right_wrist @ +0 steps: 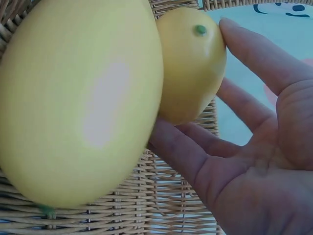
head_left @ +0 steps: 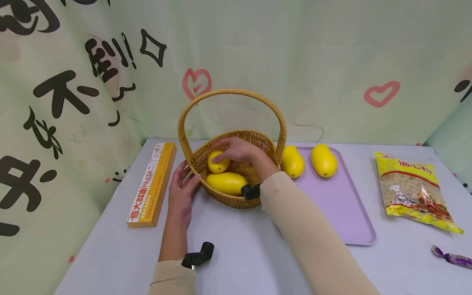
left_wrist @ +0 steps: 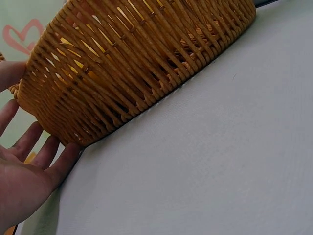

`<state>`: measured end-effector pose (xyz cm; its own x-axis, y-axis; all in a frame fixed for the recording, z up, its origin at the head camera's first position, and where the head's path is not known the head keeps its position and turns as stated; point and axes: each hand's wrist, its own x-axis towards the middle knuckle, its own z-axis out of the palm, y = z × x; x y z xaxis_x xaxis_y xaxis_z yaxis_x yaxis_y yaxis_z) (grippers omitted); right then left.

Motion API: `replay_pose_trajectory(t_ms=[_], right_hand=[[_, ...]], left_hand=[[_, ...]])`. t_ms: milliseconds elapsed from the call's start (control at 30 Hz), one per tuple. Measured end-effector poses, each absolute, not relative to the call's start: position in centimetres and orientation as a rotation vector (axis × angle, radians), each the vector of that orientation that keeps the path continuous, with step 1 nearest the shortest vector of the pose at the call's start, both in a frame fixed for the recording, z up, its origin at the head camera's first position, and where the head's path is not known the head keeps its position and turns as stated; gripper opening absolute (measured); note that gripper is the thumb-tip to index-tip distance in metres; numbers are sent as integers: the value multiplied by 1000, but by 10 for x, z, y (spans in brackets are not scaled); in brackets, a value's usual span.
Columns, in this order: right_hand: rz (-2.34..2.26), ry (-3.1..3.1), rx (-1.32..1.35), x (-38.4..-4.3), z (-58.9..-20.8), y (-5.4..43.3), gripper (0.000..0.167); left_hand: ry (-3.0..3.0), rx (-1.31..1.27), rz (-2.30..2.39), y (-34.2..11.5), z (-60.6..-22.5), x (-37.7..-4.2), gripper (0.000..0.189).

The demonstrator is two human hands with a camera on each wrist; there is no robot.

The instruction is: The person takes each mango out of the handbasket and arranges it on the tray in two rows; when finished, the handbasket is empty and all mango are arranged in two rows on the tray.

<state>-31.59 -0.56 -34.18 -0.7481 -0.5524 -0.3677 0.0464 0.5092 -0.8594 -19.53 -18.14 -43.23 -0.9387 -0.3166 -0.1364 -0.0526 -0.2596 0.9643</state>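
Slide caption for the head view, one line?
Right grip holding a yellow fruit in a wicker basket, left grip touching its side; two similar fruits on a purple tray.

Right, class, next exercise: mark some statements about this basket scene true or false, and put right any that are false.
1. The right hand touches the smaller yellow fruit in the basket. True.
2. The handle is folded down flat. False: it arches up above the basket.
3. Two yellow fruits lie on the purple tray. True.
4. The left hand lies on the tray. False: it touches the side of the basket.
5. The pasta box stands inside the basket. False: it lies on the table, left of the basket.
6. The bag with a chef printed on it lies right of the tray. True.
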Motion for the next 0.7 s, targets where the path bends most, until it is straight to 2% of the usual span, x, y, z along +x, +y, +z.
replay_pose_trajectory(t_ms=[333,700], right_hand=[[-1238,2054,-317,-316,-341,-5,57],[-1256,2079,-354,-313,-335,3,56]], left_hand=[[-1801,465,-2323,-181,-432,-195,61],[-1810,456,-2319,-182,-433,-195,63]])
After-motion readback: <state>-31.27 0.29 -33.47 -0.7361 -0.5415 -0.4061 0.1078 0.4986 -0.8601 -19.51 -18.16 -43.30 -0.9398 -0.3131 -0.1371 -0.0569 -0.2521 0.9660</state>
